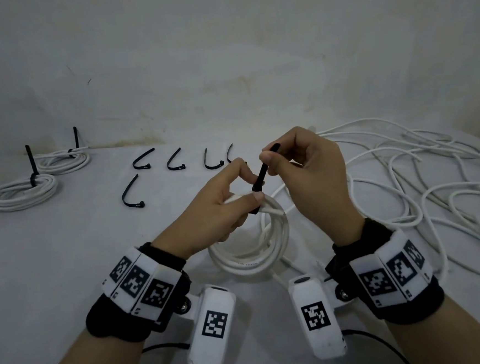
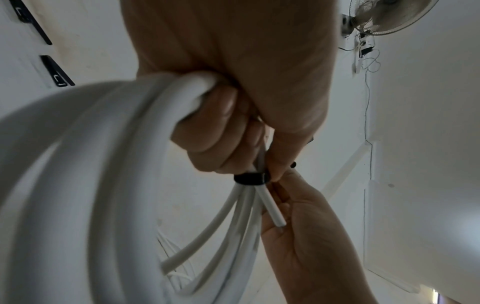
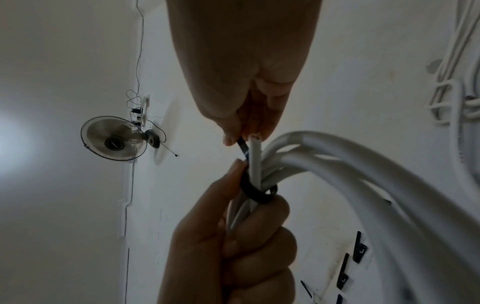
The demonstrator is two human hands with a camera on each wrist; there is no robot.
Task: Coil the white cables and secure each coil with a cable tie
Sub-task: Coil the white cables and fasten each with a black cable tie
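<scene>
My left hand [image 1: 220,203] grips the top of a white cable coil [image 1: 250,255] that hangs down to the table in front of me. A black cable tie [image 1: 261,177] is looped round the bundled strands [image 2: 249,179] just past my left fingers [image 3: 254,195]. My right hand [image 1: 297,163] pinches the tie's free tail between thumb and fingers, held up and to the right of the loop. One cut cable end [image 2: 275,216] sticks out beside the tie.
Two tied coils [image 1: 24,190] [image 1: 65,161] lie at the far left of the white table. Several loose black ties [image 1: 171,162] lie in a row behind my hands. A tangle of loose white cable [image 1: 404,174] spreads over the right side. A wall stands behind.
</scene>
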